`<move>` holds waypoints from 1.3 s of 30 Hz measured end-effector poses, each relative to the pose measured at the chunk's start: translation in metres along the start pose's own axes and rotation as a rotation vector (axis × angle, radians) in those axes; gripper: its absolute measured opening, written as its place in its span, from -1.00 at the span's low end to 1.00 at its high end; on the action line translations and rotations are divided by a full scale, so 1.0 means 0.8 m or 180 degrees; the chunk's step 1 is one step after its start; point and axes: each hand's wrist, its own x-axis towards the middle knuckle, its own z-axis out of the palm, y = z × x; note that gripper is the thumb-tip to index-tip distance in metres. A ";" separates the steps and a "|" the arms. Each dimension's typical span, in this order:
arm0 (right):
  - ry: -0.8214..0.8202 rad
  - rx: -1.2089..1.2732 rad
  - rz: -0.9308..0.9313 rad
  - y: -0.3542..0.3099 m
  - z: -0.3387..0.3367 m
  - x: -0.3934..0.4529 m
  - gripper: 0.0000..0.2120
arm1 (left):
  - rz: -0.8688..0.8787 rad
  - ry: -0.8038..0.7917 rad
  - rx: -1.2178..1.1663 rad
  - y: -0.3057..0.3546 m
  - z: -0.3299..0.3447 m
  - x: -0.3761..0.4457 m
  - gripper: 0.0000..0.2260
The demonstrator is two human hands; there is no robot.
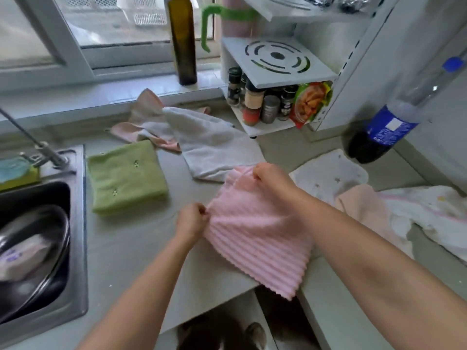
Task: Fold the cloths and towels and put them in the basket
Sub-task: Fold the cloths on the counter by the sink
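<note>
Task was at an early stage. One green cloth (pixel 126 178) lay folded flat on the surface (pixel 131 248) beside the sink (pixel 75 248); judged done except for stowing. Pink ribbed cloth (pixel 255 233) was in hand, held up over the front edge of the surface: left hand (pixel 190 223) pinched its left edge, right hand (pixel 271 176) pinched its top corner, fingers of both curled tight on the fabric. No fold in it yet, as far as visible.

Left unfolded: grey towel (pixel 209 140) and a pale pink cloth (pixel 146 122) heaped near the window; a white cloth (pixel 328 175), a peach cloth (pixel 361 210) and a white printed towel (pixel 434 210) on the right.

Basket not in view; nothing was seen to be stowed.
</note>
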 end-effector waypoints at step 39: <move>0.0952 -0.0440 -0.1071 0.042 -0.050 0.034 -0.73 | 0.0469 0.0005 0.0399 0.031 -0.047 0.009 -0.89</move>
